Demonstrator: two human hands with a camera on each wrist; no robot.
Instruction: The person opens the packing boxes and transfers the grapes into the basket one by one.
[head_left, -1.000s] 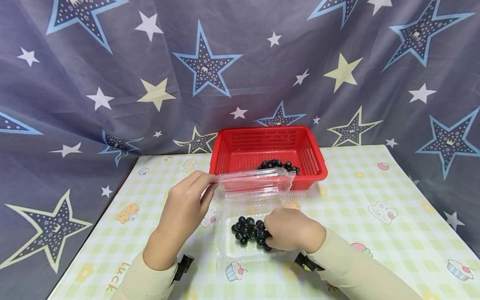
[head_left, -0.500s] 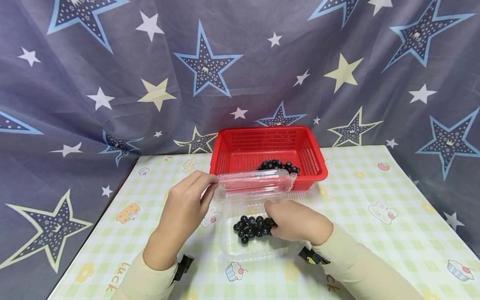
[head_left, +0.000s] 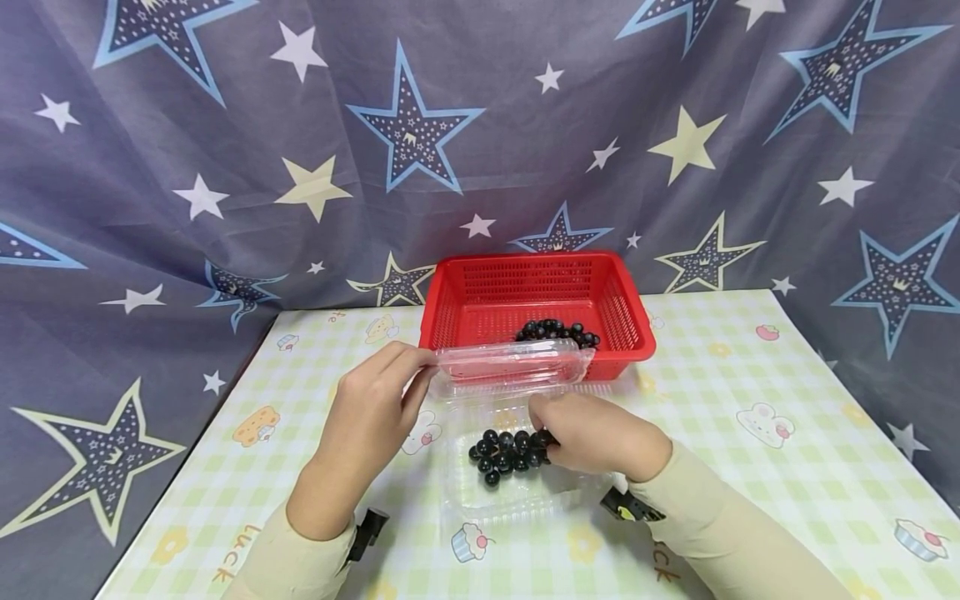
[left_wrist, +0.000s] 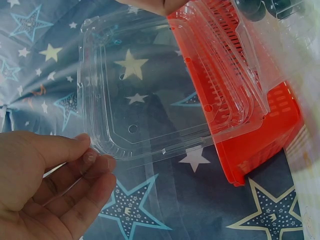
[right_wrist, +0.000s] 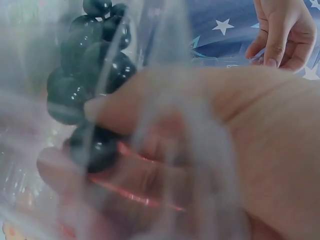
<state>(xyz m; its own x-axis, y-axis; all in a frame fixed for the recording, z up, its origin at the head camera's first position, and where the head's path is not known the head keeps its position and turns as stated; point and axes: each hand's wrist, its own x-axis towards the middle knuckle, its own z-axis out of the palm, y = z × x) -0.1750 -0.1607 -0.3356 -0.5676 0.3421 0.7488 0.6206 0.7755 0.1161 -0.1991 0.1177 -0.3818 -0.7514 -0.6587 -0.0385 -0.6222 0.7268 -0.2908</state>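
Note:
My left hand (head_left: 367, 421) pinches the corner of a clear plastic lid, which stands tilted up from its box. The lid (left_wrist: 150, 115) fills much of the left wrist view. Inside the clear plastic box (head_left: 480, 500) lies a bunch of dark grapes (head_left: 504, 457). At the bunch's right end, my right hand (head_left: 603, 437) curls its thumb and fingers round the grapes. In the right wrist view, a blurred plastic wall partly veils the right hand and the grapes (right_wrist: 82, 95).
Behind the lid stands a red perforated basket (head_left: 637, 346), with another bunch of dark grapes (head_left: 551, 328) in it. A checked cloth (head_left: 757, 492) covers the table. A dark curtain with stars (head_left: 480, 125) hangs at the back.
My right hand has shifted right and slightly away from me, and the bunch's right end has moved up with it. The left hand and lid have hardly moved.

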